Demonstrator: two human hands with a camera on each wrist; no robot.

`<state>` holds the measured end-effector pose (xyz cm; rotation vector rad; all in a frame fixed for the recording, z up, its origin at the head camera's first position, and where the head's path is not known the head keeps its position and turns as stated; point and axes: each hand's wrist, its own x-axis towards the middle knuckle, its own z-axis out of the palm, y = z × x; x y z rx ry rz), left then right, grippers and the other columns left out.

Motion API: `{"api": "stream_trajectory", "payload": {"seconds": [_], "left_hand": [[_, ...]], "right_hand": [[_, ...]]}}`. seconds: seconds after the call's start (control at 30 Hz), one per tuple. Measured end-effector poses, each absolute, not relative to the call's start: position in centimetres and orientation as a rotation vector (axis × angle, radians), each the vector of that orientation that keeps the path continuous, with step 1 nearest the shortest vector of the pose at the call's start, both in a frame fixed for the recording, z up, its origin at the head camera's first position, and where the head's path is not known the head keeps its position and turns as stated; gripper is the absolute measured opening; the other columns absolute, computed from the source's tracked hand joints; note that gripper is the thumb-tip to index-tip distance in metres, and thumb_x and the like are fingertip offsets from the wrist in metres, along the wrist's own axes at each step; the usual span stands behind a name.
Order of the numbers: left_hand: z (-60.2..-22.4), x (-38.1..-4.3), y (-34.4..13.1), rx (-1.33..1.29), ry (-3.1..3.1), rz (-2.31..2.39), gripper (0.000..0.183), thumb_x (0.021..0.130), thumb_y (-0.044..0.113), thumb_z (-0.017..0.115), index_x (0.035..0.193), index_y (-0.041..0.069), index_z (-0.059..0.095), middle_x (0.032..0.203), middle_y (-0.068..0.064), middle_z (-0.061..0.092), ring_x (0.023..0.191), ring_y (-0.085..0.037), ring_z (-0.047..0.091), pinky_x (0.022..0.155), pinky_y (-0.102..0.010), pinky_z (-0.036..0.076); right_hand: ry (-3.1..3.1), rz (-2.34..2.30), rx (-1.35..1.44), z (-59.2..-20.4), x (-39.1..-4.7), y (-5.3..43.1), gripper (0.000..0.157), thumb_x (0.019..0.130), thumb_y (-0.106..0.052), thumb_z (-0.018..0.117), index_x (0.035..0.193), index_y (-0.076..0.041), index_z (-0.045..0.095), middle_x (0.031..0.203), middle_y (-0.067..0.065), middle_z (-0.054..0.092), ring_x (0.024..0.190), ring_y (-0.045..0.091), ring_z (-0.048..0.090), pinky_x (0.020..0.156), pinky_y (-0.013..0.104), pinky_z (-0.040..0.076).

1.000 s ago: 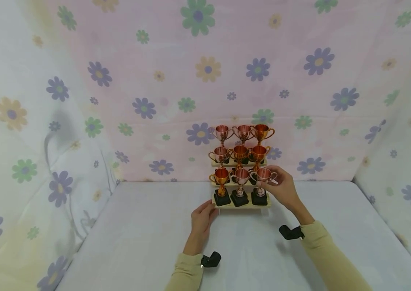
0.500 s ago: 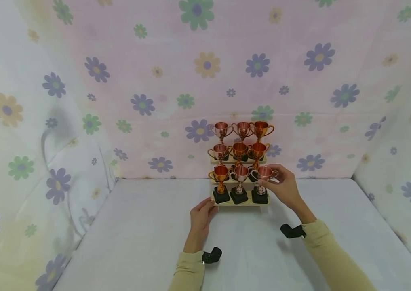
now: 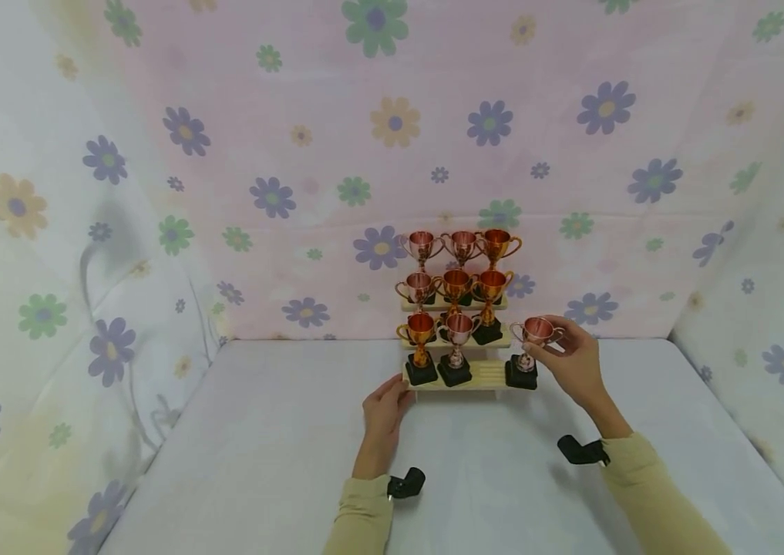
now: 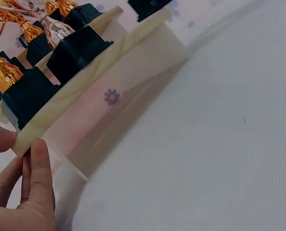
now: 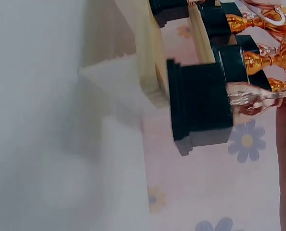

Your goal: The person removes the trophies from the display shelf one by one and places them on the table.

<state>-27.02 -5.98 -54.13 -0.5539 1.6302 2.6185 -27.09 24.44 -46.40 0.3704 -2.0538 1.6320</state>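
My right hand (image 3: pixel 577 366) pinches a small rose-gold trophy (image 3: pixel 537 333) by its cup and stem, at the right end of a three-tier wooden display stand (image 3: pixel 490 373). Its black base (image 5: pixel 201 103) overhangs the end of the front tier in the right wrist view. With thumb and fingers, my left hand (image 3: pixel 385 412) grips the front left corner of the stand's lowest board (image 4: pixel 80 91). On that tier a gold trophy (image 3: pixel 420 331) stands at the left, a rose-gold one (image 3: pixel 459 330) beside it, and bare wood shows to their right.
Behind, the middle tier bears a rose-gold trophy (image 3: pixel 419 288) and two gold ones. Two rose-gold trophies and a gold trophy (image 3: pixel 498 245) stand on the top tier. A flowered cloth backdrop (image 3: pixel 294 262) rises close behind the stand on the white table (image 3: pixel 280 447).
My right hand has shifted the rose-gold trophy rightward from its place on the front tier to beyond the board's end. The left hand keeps its grip on the stand's corner.
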Motion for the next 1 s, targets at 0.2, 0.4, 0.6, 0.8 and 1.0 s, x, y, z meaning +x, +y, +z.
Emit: {"api": "stream_trajectory", "payload": {"seconds": [0.2,0.4,0.6,0.8,1.0], "left_hand": [[-54.1,-27.2,-5.8,-0.562,1.599,2.655,0.038,0.097,0.002,0.061,0.132,-0.013,0.059,0.137,-0.029,0.057,0.103,-0.018,0.066,0.099,-0.034,0.056],[-54.4,-27.4,-5.7,-0.564,1.600,2.650,0.038,0.099,0.003,0.059,0.134,-0.012,0.058,0.138,-0.029,0.056,0.111,-0.023,0.064,0.103,-0.036,0.053],[-54.5,-27.5,-5.7,-0.552,1.612,2.661,0.038,0.098,0.003,0.060,0.133,-0.013,0.058,0.138,-0.030,0.056,0.114,-0.025,0.064,0.102,-0.035,0.054],[-54.3,-27.2,-5.7,-0.556,1.654,2.642,0.037,0.098,0.003,0.061,0.131,-0.014,0.059,0.135,-0.030,0.058,0.105,-0.021,0.067,0.096,-0.031,0.058],[-54.0,-27.1,-5.8,-0.539,1.682,2.624,0.037,0.098,0.003,0.060,0.131,-0.014,0.059,0.135,-0.030,0.058,0.100,-0.017,0.066,0.093,-0.030,0.059]], "right_hand": [[-1.984,1.586,0.285,-46.3,-26.4,25.6,0.048,0.078,0.018,0.076,0.124,0.013,0.062,0.104,-0.016,0.064,0.085,0.001,0.061,0.078,0.011,0.057],[-1.944,1.678,0.184,-47.7,-27.4,27.8,0.048,0.081,0.016,0.076,0.126,0.011,0.061,0.109,-0.014,0.066,0.093,0.000,0.065,0.083,0.011,0.056],[-2.080,1.635,0.058,-48.3,-29.2,29.7,0.051,0.087,0.002,0.077,0.134,0.007,0.058,0.110,-0.020,0.061,0.098,-0.008,0.063,0.086,0.006,0.052],[-2.172,1.662,0.041,-48.6,-31.0,31.0,0.058,0.091,-0.004,0.075,0.142,0.009,0.050,0.114,-0.019,0.055,0.100,-0.009,0.058,0.086,0.005,0.050],[-2.262,1.668,0.010,-49.1,-32.6,31.4,0.063,0.093,-0.016,0.076,0.146,0.005,0.047,0.117,-0.014,0.053,0.102,-0.009,0.055,0.086,0.005,0.049]]}}
